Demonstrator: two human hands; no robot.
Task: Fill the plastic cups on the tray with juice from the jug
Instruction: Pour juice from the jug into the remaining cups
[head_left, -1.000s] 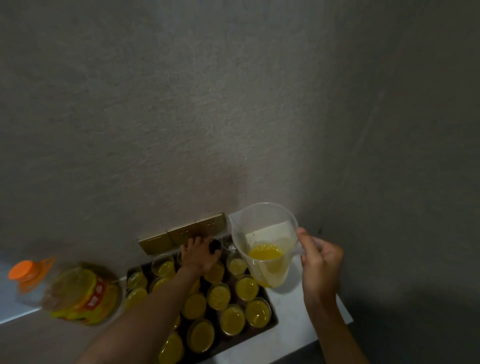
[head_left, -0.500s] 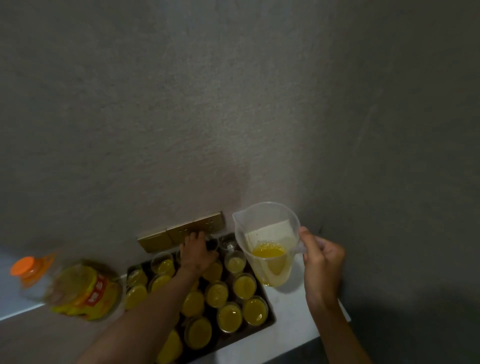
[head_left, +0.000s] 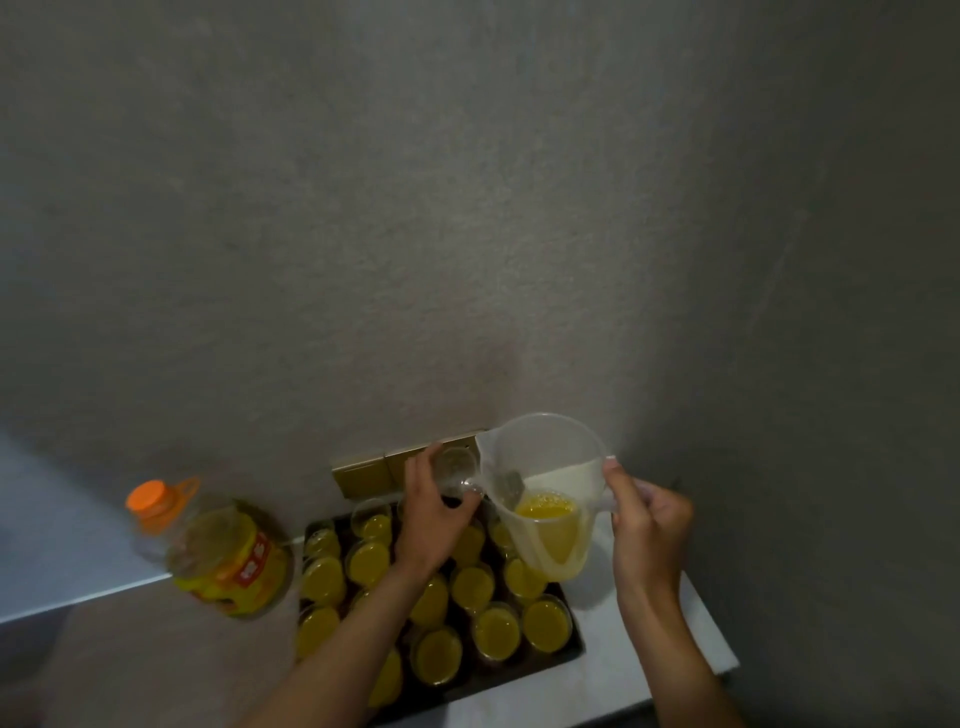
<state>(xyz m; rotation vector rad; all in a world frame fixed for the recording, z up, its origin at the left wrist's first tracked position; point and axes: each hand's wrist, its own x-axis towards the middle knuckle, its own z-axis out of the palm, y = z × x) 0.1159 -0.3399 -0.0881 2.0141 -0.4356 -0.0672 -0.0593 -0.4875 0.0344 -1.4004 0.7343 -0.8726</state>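
Item: clear plastic jug (head_left: 540, 488), part-filled with yellow juice (head_left: 545, 512), held by its handle in the curled grip of the right hand (head_left: 649, 525), above the right end of the tray (head_left: 519, 670) and tilted slightly, spout toward the left. Item: one empty plastic cup (head_left: 457, 470), lifted above the tray's far edge, clasped in the fingers of the left hand (head_left: 431, 519); its rim sits just beside the jug's spout, whether touching cannot be told. Item: dark tray on the white table (head_left: 639, 670), carrying rows of filled cups (head_left: 496, 631), close-packed; the left forearm crosses over several of them. Item: large juice bottle (head_left: 223, 551) with orange cap and yellow label, standing left of the tray, apart from it. Item: brass-coloured wall plate (head_left: 374, 470) on the grey wall behind the tray, partly hidden by the left hand and the cup.
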